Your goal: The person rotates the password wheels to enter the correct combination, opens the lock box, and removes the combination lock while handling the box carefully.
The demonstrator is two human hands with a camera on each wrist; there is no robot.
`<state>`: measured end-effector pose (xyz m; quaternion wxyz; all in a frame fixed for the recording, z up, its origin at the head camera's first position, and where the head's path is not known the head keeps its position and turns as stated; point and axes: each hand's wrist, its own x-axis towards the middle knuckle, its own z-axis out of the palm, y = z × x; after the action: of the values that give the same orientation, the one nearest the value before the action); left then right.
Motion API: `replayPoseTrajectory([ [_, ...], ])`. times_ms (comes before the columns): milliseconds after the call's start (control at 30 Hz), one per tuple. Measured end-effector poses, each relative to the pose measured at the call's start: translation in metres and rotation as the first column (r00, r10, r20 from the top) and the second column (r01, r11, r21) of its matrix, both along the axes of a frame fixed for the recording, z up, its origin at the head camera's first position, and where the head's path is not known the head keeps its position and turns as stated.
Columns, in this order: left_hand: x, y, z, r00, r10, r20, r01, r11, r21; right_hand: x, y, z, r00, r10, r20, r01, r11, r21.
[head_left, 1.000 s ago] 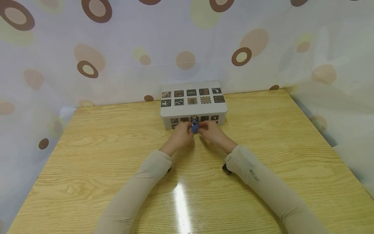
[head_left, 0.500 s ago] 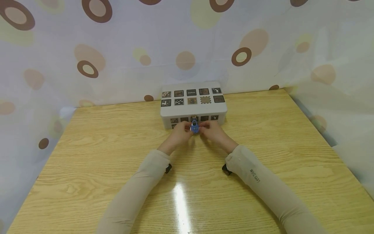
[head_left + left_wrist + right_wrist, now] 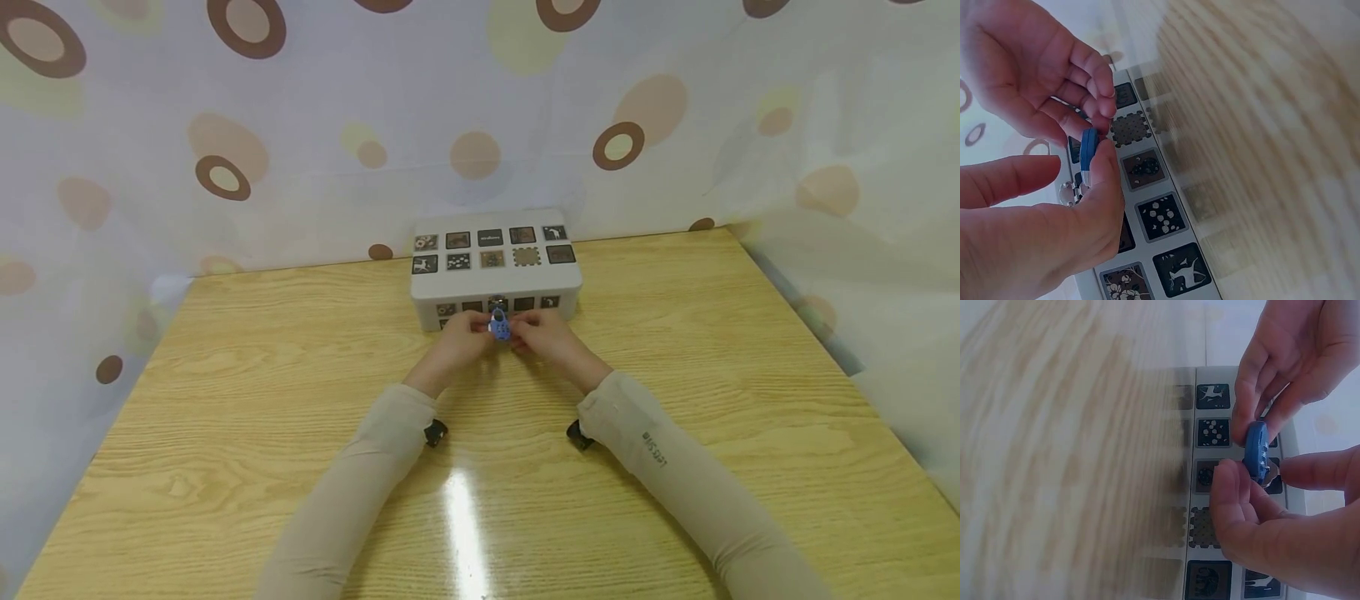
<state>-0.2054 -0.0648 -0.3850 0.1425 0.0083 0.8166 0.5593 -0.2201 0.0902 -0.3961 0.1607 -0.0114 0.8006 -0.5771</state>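
A small blue padlock (image 3: 500, 326) is held up at the front of a white lidded box (image 3: 480, 287), just below its metal latch (image 3: 498, 302). Its shackle points up and pale marks show on its face. My left hand (image 3: 459, 343) pinches the padlock from the left side. From the other side my right hand (image 3: 550, 340) has curled fingertips on it. In the left wrist view the padlock (image 3: 1089, 149) shows edge-on between both hands. The right wrist view shows the padlock (image 3: 1256, 450) among the fingertips, partly covering the latch behind.
The box has square picture patches on its lid and front, and stands at the back of a wood-grain table (image 3: 247, 375). A white curtain (image 3: 315, 108) with brown and yellow circles hangs behind and along the sides.
The padlock has tilted so that its marked face and shackle show more plainly. My left hand has shifted very slightly left; my right hand stays nearly still. The box has not moved.
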Motion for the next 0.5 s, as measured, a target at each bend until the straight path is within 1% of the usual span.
replayPoseTrajectory([
  [100, -0.0004, 0.0004, 0.0002, 0.999, 0.02, 0.026, -0.021, 0.999, 0.043, -0.0004, -0.0009, 0.0011, 1.0, -0.013, 0.028, 0.014, 0.999, -0.037],
  [267, -0.0018, 0.0024, -0.0022, 0.996, 0.048, 0.072, -0.057, 0.991, 0.121, 0.0004, -0.0013, 0.0028, 0.999, -0.011, 0.038, 0.013, 0.998, -0.056],
  [500, -0.0023, 0.0058, -0.0045, 0.993, 0.083, 0.082, -0.096, 0.981, 0.169, -0.001, -0.0015, 0.0032, 0.999, -0.014, 0.051, 0.018, 0.997, -0.081],
])
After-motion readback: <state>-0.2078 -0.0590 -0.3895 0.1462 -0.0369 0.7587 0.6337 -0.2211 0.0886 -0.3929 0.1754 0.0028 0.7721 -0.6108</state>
